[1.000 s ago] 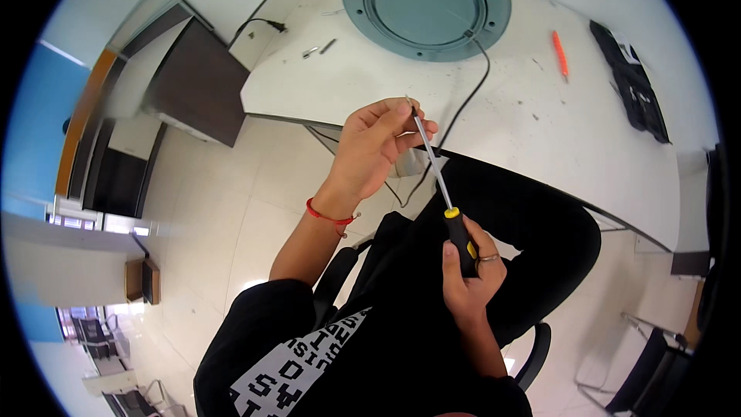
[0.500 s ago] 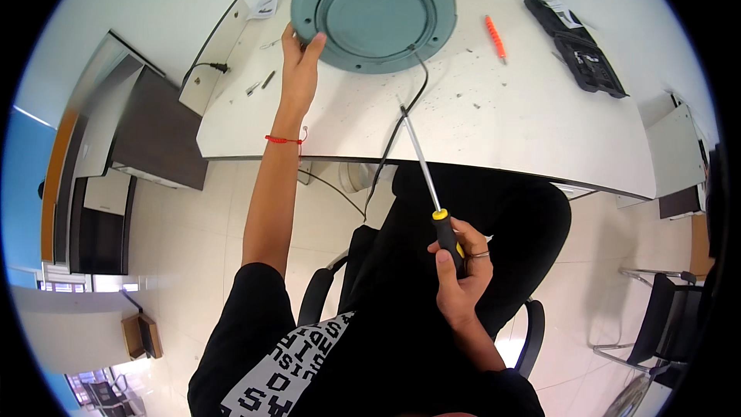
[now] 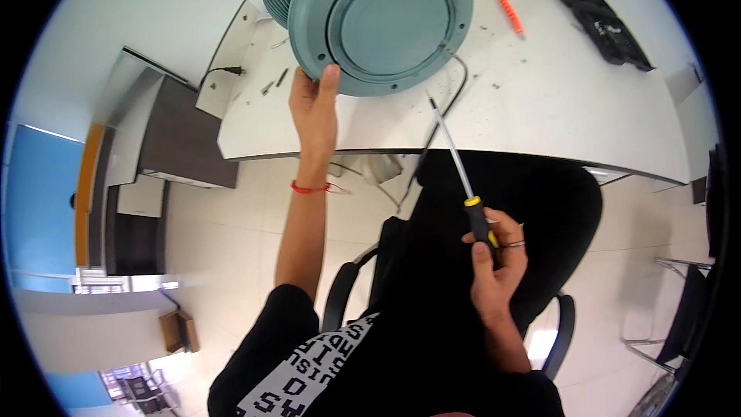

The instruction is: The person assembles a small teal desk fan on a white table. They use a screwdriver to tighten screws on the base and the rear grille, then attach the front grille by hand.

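A grey-green table fan (image 3: 390,19) lies on its side on the table, its round base facing me and part of the slatted grille showing behind at the upper left. My left hand (image 3: 315,112) grips the lower left rim of the base, thumb on the underside face. Screw holes dot the rim, and a black cord (image 3: 465,77) leaves the base at its lower right. My right hand (image 3: 499,259) holds a screwdriver (image 3: 455,154) by its black and yellow handle above my lap. Its shaft points up toward the base, the tip apart from it.
On the white table (image 3: 571,108) are an orange pen-like tool (image 3: 510,14), an opened black tool case (image 3: 602,27) at the far right, small metal bits and dark crumbs. A black plug (image 3: 231,70) lies at the left panel. The cord hangs past the front edge.
The fan has tilted and turned in my left hand, so more of its grille shows at the left. The whole view has shifted; my right hand still holds the screwdriver below the base.
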